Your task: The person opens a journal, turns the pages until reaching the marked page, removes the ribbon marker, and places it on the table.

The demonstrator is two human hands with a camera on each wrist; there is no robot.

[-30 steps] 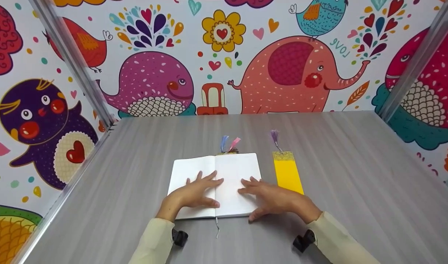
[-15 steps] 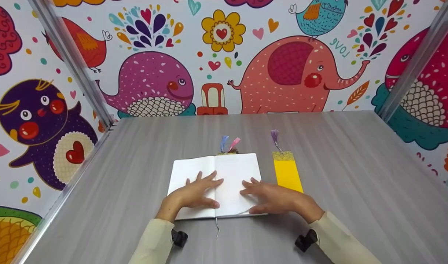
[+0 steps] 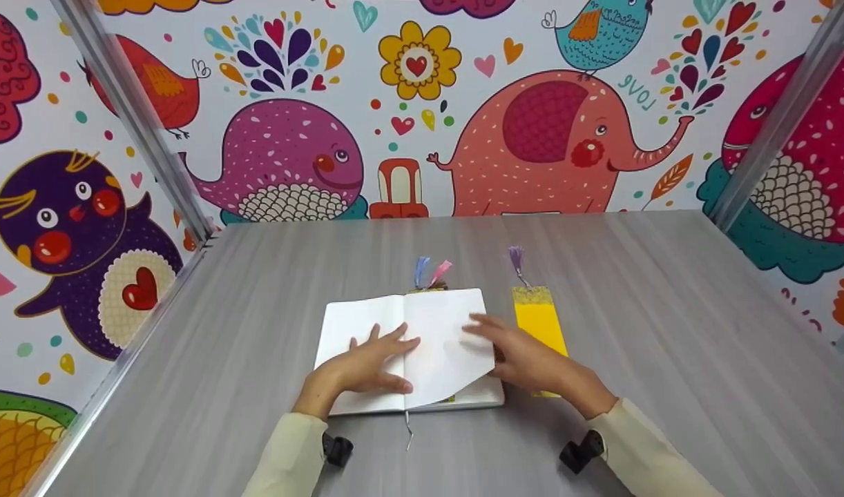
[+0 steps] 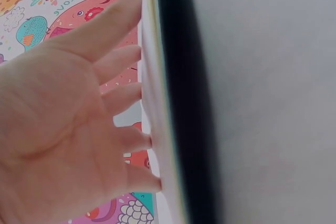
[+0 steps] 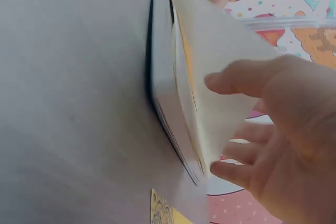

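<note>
An open notebook (image 3: 367, 314) with blank white pages lies on the table. My left hand (image 3: 367, 362) is spread over its left page, with fingertips resting near the fold. In the left wrist view, that hand's fingertips touch the paper. My right hand (image 3: 532, 355) holds the right page (image 3: 443, 345) by its outer edge, the thumb under the paper and the fingers above. The page's lower corner is raised. A narrow yellow strip (image 5: 186, 61) shows beneath it in the right wrist view. Right of the notebook lies a yellow bookmark (image 3: 538, 321) with a purple tassel (image 3: 516, 259), partly behind my right hand.
Blue (image 3: 422, 269) and pink tassels (image 3: 440, 271) stick out past the notebook's top edge. A thin ribbon (image 3: 409, 431) hangs from its bottom edge. The grey table (image 3: 256, 290) is enclosed by patterned walls with metal posts (image 3: 146, 124) at the corners.
My right hand has moved up along the right page's edge and lifted its lower corner, uncovering the sheet and a yellow bit underneath. The left hand has stayed in place.
</note>
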